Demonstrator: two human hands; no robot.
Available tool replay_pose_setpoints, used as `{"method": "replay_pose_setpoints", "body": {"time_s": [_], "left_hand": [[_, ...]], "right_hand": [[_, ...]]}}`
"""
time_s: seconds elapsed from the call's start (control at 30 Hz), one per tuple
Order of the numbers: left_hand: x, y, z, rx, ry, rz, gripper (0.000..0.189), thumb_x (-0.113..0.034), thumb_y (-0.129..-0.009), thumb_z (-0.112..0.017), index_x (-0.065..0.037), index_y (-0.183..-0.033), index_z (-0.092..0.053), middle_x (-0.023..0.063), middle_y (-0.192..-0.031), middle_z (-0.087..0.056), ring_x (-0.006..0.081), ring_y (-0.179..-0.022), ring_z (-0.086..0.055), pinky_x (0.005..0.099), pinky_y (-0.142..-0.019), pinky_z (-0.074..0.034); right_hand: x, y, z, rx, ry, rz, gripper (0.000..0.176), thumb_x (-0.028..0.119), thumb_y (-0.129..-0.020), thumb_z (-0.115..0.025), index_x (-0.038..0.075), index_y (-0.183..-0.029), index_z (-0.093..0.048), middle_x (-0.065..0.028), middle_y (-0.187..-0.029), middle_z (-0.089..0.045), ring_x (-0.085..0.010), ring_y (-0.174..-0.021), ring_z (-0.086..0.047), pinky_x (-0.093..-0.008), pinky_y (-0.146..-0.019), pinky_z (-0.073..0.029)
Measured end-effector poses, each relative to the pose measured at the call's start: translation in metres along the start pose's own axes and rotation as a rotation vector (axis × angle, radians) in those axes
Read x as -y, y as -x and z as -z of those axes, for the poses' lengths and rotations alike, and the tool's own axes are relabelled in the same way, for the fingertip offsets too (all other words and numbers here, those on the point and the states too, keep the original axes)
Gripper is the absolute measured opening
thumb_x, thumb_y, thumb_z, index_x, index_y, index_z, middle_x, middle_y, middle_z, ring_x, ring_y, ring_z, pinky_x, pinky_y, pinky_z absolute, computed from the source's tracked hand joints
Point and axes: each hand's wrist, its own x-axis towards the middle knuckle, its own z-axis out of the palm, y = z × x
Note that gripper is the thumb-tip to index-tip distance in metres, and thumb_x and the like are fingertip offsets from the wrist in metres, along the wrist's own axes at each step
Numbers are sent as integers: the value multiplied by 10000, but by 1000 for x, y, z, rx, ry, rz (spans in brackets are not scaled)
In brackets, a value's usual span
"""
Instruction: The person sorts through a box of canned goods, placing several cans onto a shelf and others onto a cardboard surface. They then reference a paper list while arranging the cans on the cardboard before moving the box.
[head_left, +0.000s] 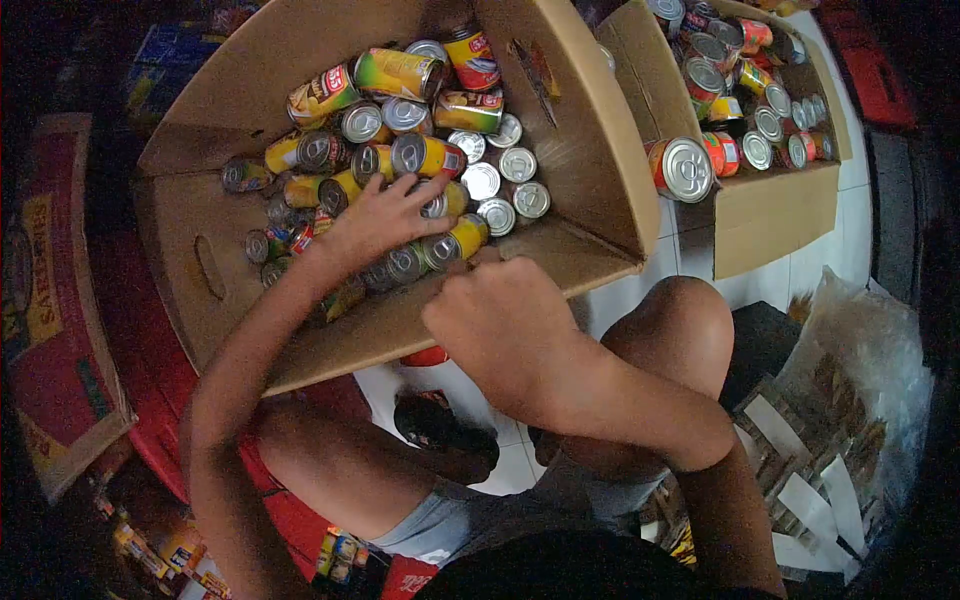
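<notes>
Right hand (500, 320), curled at the carton (585, 160) lip, cannot be judged for grip; left hand (385, 215) is laid open on rigid, weighty, slick cans (425, 155) inside, best gripped around the sides.

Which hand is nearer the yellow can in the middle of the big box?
Left. The left hand rests on cans just beside the yellow can; the right hand is at the box's near flap.

Shiny metal cans (425, 155) with glossy printed labels, inside a matt, slightly rough cardboard box (590, 170). Smooth, faintly glossy floor tiles (690, 255). Thin, crinkled, half-clear plastic bag (870, 340).
</notes>
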Motion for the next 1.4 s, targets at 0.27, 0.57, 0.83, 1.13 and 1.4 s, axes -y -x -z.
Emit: {"method": "replay_pose_setpoints", "body": {"time_s": [0.27, 0.57, 0.83, 1.13, 1.4], "left_hand": [[19, 18, 31, -144, 778, 212, 683, 23, -549, -756, -168, -1161, -521, 149, -1369, -320, 351, -1241, -361, 371, -1018, -332], [42, 52, 42, -166, 957, 301, 727, -29, -530, -787, -182, -1189, -522, 91, -1331, -372, 257, -1261, -343, 358, -1063, -283], [24, 73, 36, 109, 632, 294, 723, 33, -576, -740, -199, -1215, -496, 158, -1355, -319, 338, -1226, -386, 373, -1031, -352], [16, 7, 51, -83, 308, 141, 403, -42, -661, -634, -53, -1061, -582, 189, -1127, -523, 346, -995, -547, 406, -842, -469], [-12, -141, -30, -131, 38, -86, 269, -103, -782, -503, -45, -1033, -583, 96, -1131, -536, 253, -1081, -495, 399, -775, -490]], "right_hand": [[-7, 4, -11, -133, -110, 100, 39, 83, -671, -579, 57, -700, -587, -119, -688, -593, -287, -665, -613, -377, -574, -469], [-6, 5, -8, -133, -59, 81, 44, 53, -654, -562, 45, -697, -571, -138, -695, -571, -312, -681, -596, -430, -593, -471], [-7, 5, -9, -120, -41, 95, 49, 39, -635, -567, 33, -682, -575, -153, -696, -576, -327, -682, -598, -425, -596, -477], [-5, 2, -9, -116, -69, 83, 48, 55, -629, -575, 38, -673, -581, -146, -679, -578, -308, -655, -602, -415, -579, -477], [-6, 3, -7, -60, -74, 75, 80, 74, -643, -583, 37, -713, -584, -139, -717, -586, -295, -692, -605, -393, -583, -472]]}}
